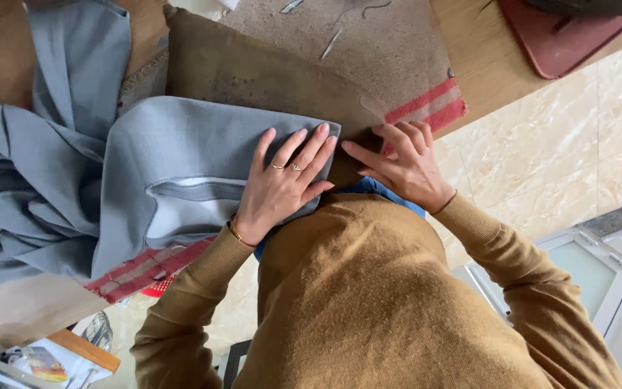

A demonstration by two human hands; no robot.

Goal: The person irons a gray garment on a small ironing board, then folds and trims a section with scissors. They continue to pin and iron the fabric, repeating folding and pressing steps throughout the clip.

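A: Entry, head view. Largest item first: wooden table [8, 57] running across the top of the view, tiled floor below it on the right.

B: On it?

A: A worn brown pad [253, 68] with a red-striped edge, serving as a pressing surface. Over its left half lies grey fabric [174, 137], bunched in heavy folds at far left and smoothed flat near the middle. A bound slit, apparently a pocket opening [196, 189], shows in the flat part.

B: Hands?

A: Left hand [282, 180] is spread flat, palm down, on the right edge of the grey fabric, fingers fanned, rings visible; it grasps nothing, only presses. Right hand [401, 166] rests just beside it on the bare pad, fingers loosely curved with tips touching the surface by the fabric's corner; also holding nothing.

B: Step in hand, your judgement?

A: Smoothing and squaring the cloth edge on the pad. The panel looks nearly flat; the bulk at left is unsorted.

B: What would the next move call for?

A: Probably steady downward pressure from the left palm so the layer does not creep, with the right fingertips aligning the corner. Smallest items: bits of thread [329, 45] on the pad's far side.
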